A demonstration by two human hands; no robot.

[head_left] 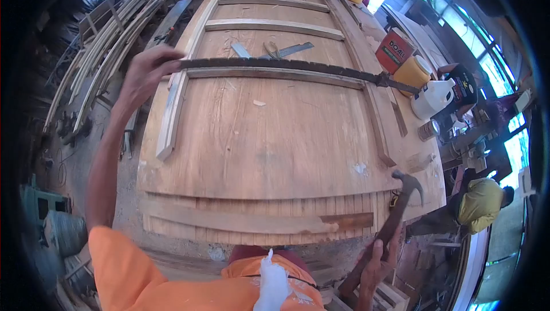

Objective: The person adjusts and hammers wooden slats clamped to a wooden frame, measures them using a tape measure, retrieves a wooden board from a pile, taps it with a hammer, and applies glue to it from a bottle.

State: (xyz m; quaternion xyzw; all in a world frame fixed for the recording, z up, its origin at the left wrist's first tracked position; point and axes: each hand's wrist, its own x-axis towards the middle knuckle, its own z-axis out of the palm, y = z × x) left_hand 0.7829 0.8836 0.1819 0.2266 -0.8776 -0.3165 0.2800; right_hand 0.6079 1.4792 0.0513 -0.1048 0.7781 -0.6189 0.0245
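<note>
My left hand [150, 70] is closed on the left end of a dark notched bar clamp [286, 65]. The clamp stretches across a wooden ladder-like frame [275, 26], beside one of its crosspieces. In my right hand [375, 268], low at the right, is a claw hammer [401, 202], gripped by its handle with the head upward near the panel's corner. Under the frame lies a broad wooden panel [269, 139]. A metal square [295, 49] rests on the panel just beyond the clamp.
A white jug [432, 99], a yellow container [413, 73], a red DOALL box [394, 49] and a can [428, 130] line the right side. A loose board [240, 217] lies along the near edge. Long wood strips [109, 36] are stacked left. A person in yellow [480, 205] is at right.
</note>
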